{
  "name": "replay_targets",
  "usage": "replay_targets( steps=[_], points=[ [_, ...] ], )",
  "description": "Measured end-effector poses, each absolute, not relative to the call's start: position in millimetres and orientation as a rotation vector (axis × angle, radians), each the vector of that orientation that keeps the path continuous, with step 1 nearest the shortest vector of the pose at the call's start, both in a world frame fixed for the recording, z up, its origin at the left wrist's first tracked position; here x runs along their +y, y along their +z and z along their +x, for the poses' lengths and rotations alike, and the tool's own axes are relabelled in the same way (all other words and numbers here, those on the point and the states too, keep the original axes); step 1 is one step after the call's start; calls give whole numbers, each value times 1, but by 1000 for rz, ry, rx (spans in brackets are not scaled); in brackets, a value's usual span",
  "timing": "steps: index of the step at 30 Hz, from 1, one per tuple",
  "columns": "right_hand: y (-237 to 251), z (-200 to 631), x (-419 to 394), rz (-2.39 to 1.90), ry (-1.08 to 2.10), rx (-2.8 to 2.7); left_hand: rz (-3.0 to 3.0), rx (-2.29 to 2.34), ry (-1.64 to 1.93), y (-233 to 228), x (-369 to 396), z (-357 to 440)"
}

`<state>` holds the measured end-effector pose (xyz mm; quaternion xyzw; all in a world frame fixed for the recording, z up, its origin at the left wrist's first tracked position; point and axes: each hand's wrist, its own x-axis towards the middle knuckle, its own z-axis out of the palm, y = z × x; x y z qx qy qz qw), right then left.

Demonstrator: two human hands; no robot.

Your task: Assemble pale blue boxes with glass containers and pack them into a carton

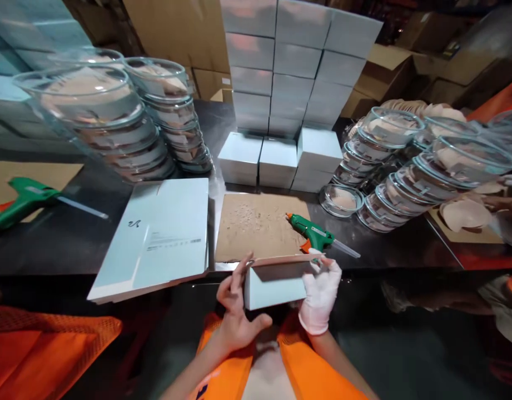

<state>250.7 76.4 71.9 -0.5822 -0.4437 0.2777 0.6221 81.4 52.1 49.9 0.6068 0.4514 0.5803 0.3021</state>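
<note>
A dark tabletop (72,239) is being crowded by glass bowls (114,111) and stacked white boxes (281,83). A small white box (276,283) is being gripped at its edge by the bare left hand (234,311) and the gloved right hand (320,294), so its sides are kept square. It is being held just in front of the cardboard pad (256,225) where the green glue gun (312,233) is lying within easy reach.

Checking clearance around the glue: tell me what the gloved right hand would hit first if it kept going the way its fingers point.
The right hand grips the small box, fingers pointing up and away. Straight on, it would probably meet the green glue gun first, though depth is unclear.
</note>
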Motion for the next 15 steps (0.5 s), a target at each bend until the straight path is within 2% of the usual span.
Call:
replay_targets(
  steps=[4, 9, 12, 15],
  points=[
    [84, 275, 80, -1369, 770, -1132, 1933, 1164, 1450, 57, 55, 52],
    [98, 327, 110, -2035, 457, -1342, 1669, 1589, 1580, 47, 54, 23],
    [101, 341, 137, -2264, 703, -1206, 1606, 1581, 1571, 45, 57, 26],
    [99, 345, 153, -2102, 927, -1030, 1598, 1505, 1608, 46, 65, 35]
  ],
)
